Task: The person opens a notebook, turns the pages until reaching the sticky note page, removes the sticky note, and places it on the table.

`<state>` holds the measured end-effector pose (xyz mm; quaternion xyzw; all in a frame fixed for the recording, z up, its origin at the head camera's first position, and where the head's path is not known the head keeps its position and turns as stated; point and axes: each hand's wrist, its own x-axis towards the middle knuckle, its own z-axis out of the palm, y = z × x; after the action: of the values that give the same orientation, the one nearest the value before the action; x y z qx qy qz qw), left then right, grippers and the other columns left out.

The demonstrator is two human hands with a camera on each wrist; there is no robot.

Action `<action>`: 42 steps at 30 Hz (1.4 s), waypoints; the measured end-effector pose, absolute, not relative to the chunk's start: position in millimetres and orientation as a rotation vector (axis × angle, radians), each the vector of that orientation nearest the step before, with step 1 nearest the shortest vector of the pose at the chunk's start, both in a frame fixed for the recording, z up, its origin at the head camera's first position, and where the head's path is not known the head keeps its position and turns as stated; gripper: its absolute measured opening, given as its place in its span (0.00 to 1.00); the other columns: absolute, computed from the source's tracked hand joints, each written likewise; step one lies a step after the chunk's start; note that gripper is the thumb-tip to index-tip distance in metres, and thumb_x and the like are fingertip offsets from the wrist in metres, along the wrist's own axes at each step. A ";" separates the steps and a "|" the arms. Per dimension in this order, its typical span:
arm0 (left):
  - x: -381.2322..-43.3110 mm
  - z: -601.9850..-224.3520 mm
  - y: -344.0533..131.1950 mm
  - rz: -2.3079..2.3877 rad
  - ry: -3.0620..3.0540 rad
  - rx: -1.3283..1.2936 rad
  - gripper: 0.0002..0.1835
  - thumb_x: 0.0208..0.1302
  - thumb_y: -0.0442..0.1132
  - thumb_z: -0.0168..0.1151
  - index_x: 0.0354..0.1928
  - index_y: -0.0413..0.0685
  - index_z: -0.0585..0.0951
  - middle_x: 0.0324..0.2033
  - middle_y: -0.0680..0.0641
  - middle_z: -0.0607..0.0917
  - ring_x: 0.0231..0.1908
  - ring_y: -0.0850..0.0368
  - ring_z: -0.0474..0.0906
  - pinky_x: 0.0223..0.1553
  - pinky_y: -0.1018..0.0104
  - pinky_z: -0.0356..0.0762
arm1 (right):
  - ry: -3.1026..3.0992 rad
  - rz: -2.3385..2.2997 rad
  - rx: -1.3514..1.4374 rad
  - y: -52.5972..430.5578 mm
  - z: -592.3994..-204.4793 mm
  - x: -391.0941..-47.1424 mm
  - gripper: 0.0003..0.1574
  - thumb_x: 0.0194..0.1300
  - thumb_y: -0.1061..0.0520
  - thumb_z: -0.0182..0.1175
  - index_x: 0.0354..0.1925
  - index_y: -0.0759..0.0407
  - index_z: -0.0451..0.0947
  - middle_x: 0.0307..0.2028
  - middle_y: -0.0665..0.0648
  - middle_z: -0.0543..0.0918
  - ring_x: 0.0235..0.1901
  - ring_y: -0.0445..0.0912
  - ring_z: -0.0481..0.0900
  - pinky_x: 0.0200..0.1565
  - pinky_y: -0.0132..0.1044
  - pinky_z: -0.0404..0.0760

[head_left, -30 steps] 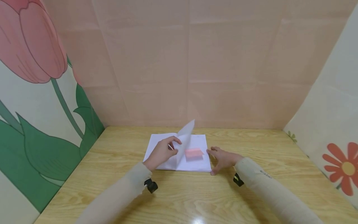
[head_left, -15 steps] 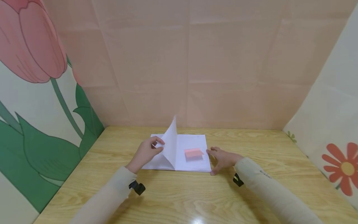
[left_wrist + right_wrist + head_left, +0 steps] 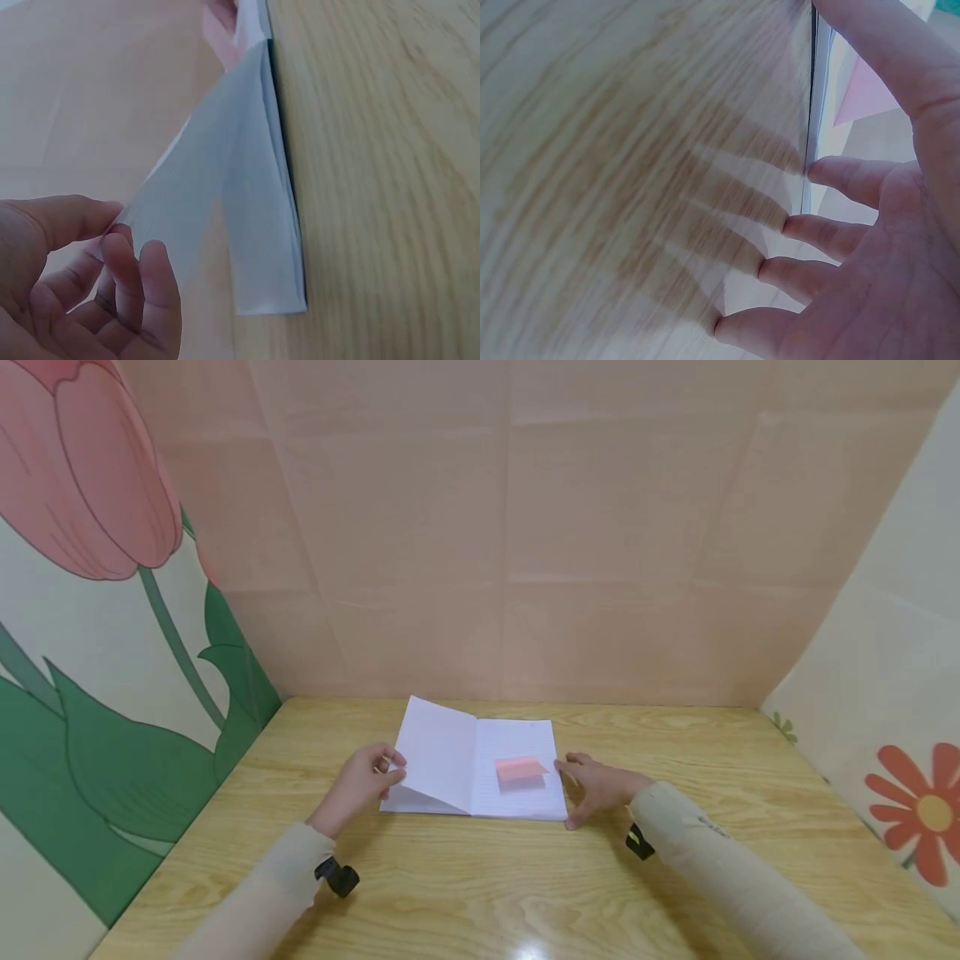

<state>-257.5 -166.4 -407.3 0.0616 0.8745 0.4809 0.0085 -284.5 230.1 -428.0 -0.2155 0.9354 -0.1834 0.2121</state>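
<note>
An open notebook (image 3: pixel 487 806) with lined white pages lies on the table. My left hand (image 3: pixel 358 783) pinches the outer edge of a raised page (image 3: pixel 435 752) between thumb and forefinger; in the left wrist view that page (image 3: pixel 187 165) slants up from the left half of the notebook. A pink sticky note (image 3: pixel 520 768) is on the right page, its lower edge lifted. At the notebook's right edge rests my right hand (image 3: pixel 603 783), thumb near the front corner, fingers spread. The right wrist view has its fingertips (image 3: pixel 825 169) at the edge and down on the wood.
The wooden table (image 3: pixel 480 885) extends around the notebook on all sides. A plain pinkish backdrop (image 3: pixel 495 527) stands behind it, with flower-patterned panels (image 3: pixel 112 710) at the sides. Each wrist carries a small black camera (image 3: pixel 337 877).
My left hand has swung the page from right of the spine over to the left, lowering it toward the left half. The right hand has stayed at the notebook's edge.
</note>
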 end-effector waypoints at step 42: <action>-272.9 -444.8 -179.5 1.102 2.769 0.147 0.09 0.50 0.32 0.72 0.31 0.43 0.80 0.20 0.50 0.74 0.17 0.59 0.70 0.23 0.68 0.70 | 2.598 -0.526 -0.598 230.8 -427.9 -284.8 0.68 0.48 0.43 0.75 0.75 0.62 0.47 0.74 0.71 0.43 0.73 0.65 0.44 0.66 0.65 0.55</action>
<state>-272.9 -179.5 -444.8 0.0493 0.9251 0.3682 0.0790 -284.8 230.8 -427.9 -0.2150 0.9346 -0.1894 0.2107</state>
